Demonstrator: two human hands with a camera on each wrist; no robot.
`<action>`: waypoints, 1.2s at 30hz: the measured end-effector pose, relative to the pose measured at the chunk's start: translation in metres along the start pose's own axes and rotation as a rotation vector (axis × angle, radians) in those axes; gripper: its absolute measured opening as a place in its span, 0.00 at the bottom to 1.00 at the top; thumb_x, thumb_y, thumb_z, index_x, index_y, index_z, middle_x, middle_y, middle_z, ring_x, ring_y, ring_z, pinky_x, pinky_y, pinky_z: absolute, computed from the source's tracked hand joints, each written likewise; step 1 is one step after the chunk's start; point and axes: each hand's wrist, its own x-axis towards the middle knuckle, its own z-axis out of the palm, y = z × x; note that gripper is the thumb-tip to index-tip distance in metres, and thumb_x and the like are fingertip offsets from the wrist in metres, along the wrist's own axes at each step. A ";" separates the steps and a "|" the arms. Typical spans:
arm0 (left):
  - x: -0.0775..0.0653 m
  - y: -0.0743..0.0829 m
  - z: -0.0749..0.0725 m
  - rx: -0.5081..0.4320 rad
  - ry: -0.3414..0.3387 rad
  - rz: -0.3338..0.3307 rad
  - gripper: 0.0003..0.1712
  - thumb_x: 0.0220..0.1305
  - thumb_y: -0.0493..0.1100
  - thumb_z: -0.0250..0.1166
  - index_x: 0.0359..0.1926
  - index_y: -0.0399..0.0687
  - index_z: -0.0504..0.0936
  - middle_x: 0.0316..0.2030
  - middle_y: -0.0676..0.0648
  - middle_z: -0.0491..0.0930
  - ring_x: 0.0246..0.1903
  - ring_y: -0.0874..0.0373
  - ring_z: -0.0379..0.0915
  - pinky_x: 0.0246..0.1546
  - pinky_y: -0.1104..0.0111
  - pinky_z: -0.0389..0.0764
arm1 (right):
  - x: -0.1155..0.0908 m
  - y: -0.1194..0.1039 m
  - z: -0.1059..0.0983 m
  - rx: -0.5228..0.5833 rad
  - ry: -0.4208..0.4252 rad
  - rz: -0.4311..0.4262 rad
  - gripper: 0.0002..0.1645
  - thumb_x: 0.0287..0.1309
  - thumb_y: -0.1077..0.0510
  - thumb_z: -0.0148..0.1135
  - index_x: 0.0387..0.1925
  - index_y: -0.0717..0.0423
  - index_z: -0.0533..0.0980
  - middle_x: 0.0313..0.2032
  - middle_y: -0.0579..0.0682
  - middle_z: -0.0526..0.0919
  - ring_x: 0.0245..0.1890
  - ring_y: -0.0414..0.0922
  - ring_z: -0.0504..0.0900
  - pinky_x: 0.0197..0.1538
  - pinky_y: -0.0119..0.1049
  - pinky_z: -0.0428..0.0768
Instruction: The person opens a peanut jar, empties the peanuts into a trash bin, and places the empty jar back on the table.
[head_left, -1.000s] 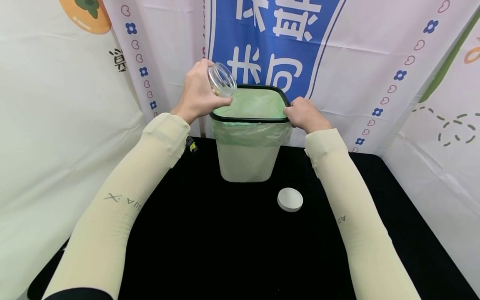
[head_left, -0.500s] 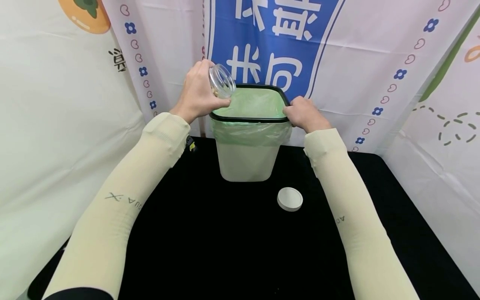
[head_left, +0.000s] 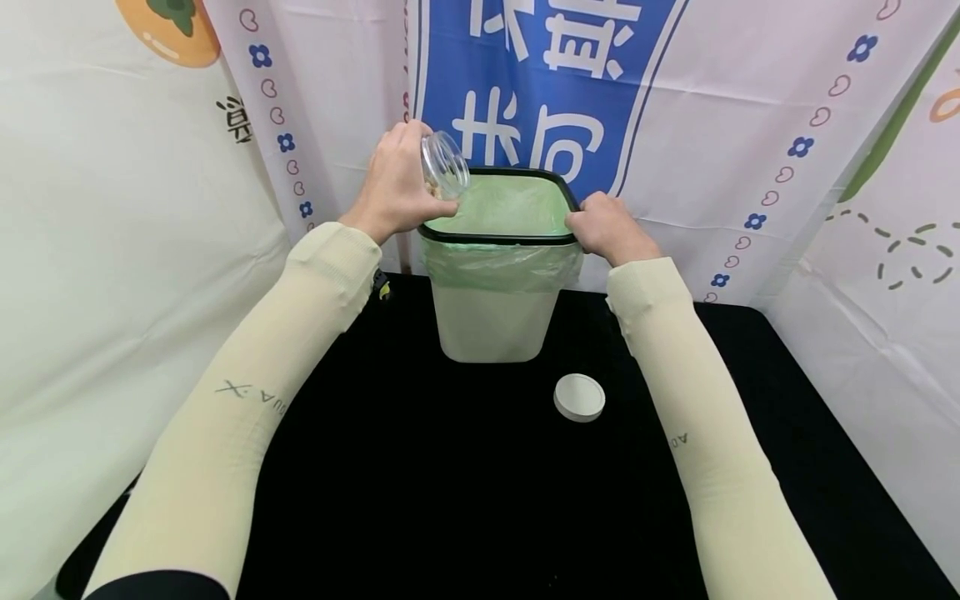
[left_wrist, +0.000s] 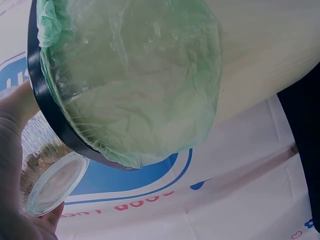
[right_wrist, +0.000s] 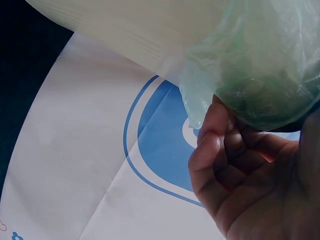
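In the head view, the left hand [head_left: 396,179], at upper centre-left, is wrapped around a clear, transparent, round jar [head_left: 447,162]. The jar is tilted on its side, its uncovered mouth directed toward the right of the frame, at the upper left corner of the bin's opening. Small pale brown pieces [head_left: 433,190] lie along the lower inner wall of the jar. Whether the jar touches the bin cannot be determined.

The right hand [head_left: 611,227], right of centre in the upper half, has its fingers curled and grips the black rim [head_left: 501,240] at the right-hand side of an off-white, tapered, rectangular bin [head_left: 491,325]. The bin stands upright at upper centre, fitted with a translucent green plastic bag [head_left: 517,204] folded outward over its top edge. The right wrist view shows the fingers bent against the green film.

A white, round, shallow lid [head_left: 579,397] lies on the black surface [head_left: 450,483], right of centre and below the bin, apart from both hands. Cream sleeves [head_left: 225,425] with dark lettering cover both forearms, running to the lower corners of the frame.

Behind the bin hangs a white cloth [head_left: 720,125] with blue flowers and pink hearts, bearing a blue panel [head_left: 540,79] with white characters at top centre. An orange fruit print [head_left: 172,37] appears at upper left.
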 end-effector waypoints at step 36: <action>0.002 -0.002 -0.011 0.153 -0.058 0.106 0.51 0.44 0.41 0.83 0.67 0.33 0.69 0.60 0.35 0.74 0.58 0.42 0.67 0.68 0.51 0.76 | 0.000 0.001 0.003 0.039 0.006 0.028 0.20 0.68 0.56 0.43 0.19 0.53 0.68 0.15 0.46 0.68 0.17 0.46 0.65 0.25 0.38 0.68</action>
